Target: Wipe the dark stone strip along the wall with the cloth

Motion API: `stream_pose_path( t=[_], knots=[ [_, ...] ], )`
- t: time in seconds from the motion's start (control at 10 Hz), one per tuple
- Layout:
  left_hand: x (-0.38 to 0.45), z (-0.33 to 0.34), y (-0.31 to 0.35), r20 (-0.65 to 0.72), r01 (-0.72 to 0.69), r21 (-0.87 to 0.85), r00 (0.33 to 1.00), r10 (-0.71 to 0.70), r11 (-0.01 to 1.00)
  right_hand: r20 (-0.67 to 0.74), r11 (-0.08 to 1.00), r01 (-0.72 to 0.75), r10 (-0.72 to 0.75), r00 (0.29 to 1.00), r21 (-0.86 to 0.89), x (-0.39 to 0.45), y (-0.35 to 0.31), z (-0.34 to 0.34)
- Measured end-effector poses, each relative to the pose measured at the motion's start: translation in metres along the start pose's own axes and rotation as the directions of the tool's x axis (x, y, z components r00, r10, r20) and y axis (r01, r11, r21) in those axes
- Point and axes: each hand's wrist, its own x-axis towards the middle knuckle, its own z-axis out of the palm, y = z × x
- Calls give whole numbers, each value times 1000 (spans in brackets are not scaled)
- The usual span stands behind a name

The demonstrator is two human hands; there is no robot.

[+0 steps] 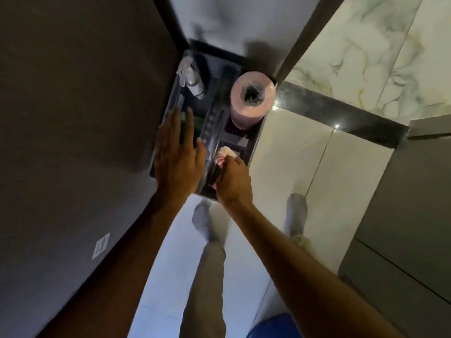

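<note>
One caddy point(255, 145), one pink roll point(251, 98), one spray bottle point(192, 80).

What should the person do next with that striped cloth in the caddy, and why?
Probably lift the cloth up out of the caddy. The right hand is closed on it down in the near right compartment, while the left hand hovers flat and open over the left side. The dark stone strip lies off to the right, not yet touched.

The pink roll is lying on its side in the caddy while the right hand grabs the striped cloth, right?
Not quite. In the head view the pink roll stands upright in the caddy, its core facing up. The right hand does grip the striped cloth.
</note>
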Motion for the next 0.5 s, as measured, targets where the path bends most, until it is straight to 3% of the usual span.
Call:
stream_pose_path(
  t=[0.1, 0.2, 0.3, 0.4, 0.5],
  knots=[
    [22, 30, -8, 82, -142, 57, 987, 137, 988, -54, 999, -37, 35, 998, -38, 31, 15, 43],
    [34, 76, -8, 142, -220, 89, 968, 206, 972, -133, 994, 59, -70, 989, -87, 61, 46, 86],
    [35, 106, -9, 96, -201, 157, 978, 187, 967, -86, 996, 64, -58, 995, 68, 80, 59, 103],
    [34, 112, -8, 61, -188, 198, 982, 180, 962, -39, 992, 123, -123, 992, 7, 73, 60, 95],
    [30, 77, 0, 150, -158, 101, 979, 142, 982, 150, 966, 228, -209, 966, -123, 22, 40, 44]
  ],
)
